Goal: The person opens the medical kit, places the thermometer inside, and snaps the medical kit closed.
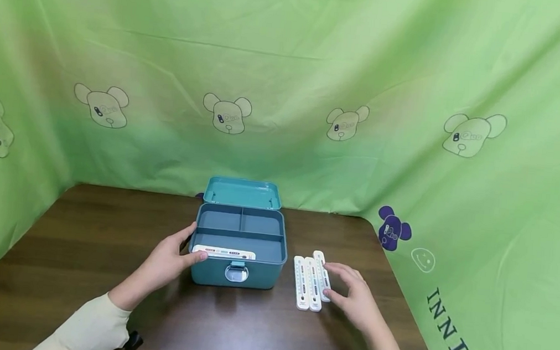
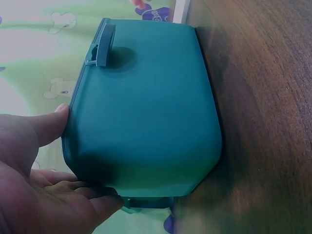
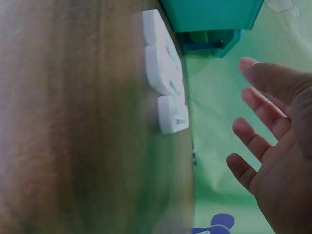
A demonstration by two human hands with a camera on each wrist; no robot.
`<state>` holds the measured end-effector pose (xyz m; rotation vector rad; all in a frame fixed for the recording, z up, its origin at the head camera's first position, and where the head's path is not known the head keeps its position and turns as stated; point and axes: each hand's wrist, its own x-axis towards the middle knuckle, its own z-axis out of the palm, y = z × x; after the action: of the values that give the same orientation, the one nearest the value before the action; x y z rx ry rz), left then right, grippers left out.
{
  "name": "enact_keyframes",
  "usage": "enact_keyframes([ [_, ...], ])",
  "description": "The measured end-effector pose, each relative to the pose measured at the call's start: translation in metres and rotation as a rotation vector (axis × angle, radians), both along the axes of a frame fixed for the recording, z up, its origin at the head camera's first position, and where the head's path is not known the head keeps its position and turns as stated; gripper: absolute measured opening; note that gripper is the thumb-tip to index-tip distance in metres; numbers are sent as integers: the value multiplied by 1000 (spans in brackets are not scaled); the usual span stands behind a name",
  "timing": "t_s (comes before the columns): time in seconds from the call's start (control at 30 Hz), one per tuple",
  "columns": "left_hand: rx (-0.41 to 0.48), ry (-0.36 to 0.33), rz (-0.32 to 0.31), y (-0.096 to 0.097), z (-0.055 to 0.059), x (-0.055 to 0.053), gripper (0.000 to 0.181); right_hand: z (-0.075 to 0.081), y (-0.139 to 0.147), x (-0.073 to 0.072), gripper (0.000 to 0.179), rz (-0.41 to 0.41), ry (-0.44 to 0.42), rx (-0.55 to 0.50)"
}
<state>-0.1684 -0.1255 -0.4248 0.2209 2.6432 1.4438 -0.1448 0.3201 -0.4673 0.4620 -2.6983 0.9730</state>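
Observation:
A teal storage box (image 1: 236,274) stands on the table with its lid (image 1: 243,193) raised. A grey divider splits its inside into three compartments. In the front one lies a long white case (image 1: 225,252) with printed labels. My left hand (image 1: 167,259) grips the box's left front corner, thumb at the front rim and fingers along the side wall. To the right of the box, three similar white cases (image 1: 302,282) lie side by side, the rightmost set farther back. My right hand (image 1: 354,298) hovers by that rightmost case, fingers spread and holding nothing in the right wrist view.
The brown wooden table (image 1: 104,237) meets a green curtain (image 1: 287,87) with printed bear heads at the back and both sides. A clear latch (image 1: 236,273) hangs on the box's front. In the left wrist view a folded handle (image 2: 148,202) shows at the box's side.

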Motion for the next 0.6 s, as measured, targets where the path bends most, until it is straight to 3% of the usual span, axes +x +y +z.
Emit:
enact_keyframes([
  [0.33,9,-19,-9,-3,1,1,89,-17,4,3,61,-78,-161,26],
  [0.6,14,-20,-14,-1,1,2,89,-21,-1,5,73,-234,-275,106],
])
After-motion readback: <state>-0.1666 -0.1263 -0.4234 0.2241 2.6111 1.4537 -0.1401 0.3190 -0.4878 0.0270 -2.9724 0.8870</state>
